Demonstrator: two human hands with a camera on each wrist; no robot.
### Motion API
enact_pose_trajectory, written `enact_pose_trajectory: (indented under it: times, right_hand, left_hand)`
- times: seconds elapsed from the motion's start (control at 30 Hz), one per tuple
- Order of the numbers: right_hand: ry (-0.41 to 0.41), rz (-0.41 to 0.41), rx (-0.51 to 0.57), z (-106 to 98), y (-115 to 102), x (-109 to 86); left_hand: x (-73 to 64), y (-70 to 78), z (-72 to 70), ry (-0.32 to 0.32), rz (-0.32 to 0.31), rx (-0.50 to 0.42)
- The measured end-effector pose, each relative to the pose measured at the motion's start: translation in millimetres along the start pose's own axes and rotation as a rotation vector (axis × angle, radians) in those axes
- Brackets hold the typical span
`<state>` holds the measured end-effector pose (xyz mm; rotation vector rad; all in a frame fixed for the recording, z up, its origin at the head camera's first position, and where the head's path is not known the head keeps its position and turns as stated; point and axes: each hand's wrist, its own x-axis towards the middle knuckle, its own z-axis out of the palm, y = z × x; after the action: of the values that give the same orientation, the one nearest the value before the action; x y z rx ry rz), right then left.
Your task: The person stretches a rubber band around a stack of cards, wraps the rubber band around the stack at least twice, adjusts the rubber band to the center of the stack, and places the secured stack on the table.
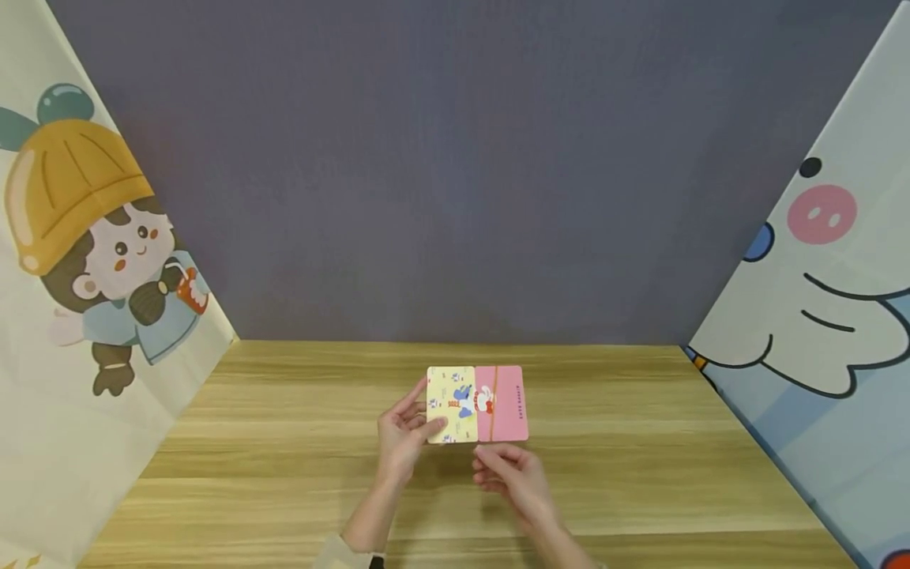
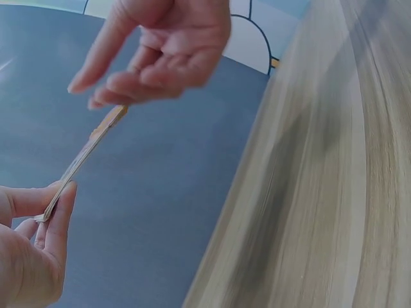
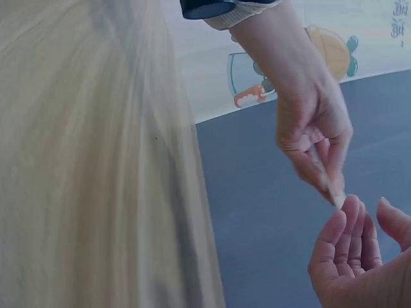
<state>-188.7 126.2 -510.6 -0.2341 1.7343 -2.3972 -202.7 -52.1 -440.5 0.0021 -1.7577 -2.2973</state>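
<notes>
A small notebook (image 1: pixel 508 403) with a pink half and a yellow patterned half is held up above the table in the head view. An orange band crosses its pink half, and cartoon animals are printed in the middle. My left hand (image 1: pixel 401 435) grips the yellow end, thumb on the front and fingers behind. Seen edge-on in the left wrist view, the notebook (image 2: pixel 77 160) is thin and tilted. Just below its lower edge in the head view is my right hand (image 1: pixel 519 482), fingers loosely bent. The right wrist view shows that hand (image 3: pixel 359 256) holding nothing, its thumb apart from the fingers.
Under both hands lies a wood-grain table (image 1: pixel 284 442). A dark grey panel (image 1: pixel 455 174) rises behind it. Cartoon-printed sheets flank it, with a child in a yellow hat (image 1: pixel 85 190) on the left and a pink-snouted figure (image 1: pixel 821 213) on the right.
</notes>
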Motion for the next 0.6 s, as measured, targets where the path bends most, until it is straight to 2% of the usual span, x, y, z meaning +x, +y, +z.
enact_pose_trajectory:
  times: [0.13,0.2,0.3,0.37,0.5,0.6]
  right_hand:
    - [0.038,-0.011,-0.014,-24.5,22.9,14.7]
    - [0.075,-0.012,-0.008,-31.8,24.3,19.4]
    - [0.097,-0.059,-0.043,-43.2,24.0,27.7]
    - [0.106,-0.104,-0.079,-50.8,22.2,34.3]
    - [0.101,-0.212,-0.144,-65.3,17.1,48.7]
    - [0.082,-0.307,-0.222,-74.4,10.6,57.6]
  left_hand:
    - [-0.1,-0.1,-1.4,0.001,-0.009,-0.008]
    - [0.0,-0.4,-2.0,-0.001,-0.016,-0.013]
    - [0.5,-3.5,-3.4,-0.009,0.004,-0.012]
    - [1.6,-8.0,-4.9,-0.019,0.042,-0.016]
    - [10.1,-34.2,-14.8,-0.089,0.167,-0.046]
    - [12.5,-42.6,-18.2,-0.119,0.203,-0.072]
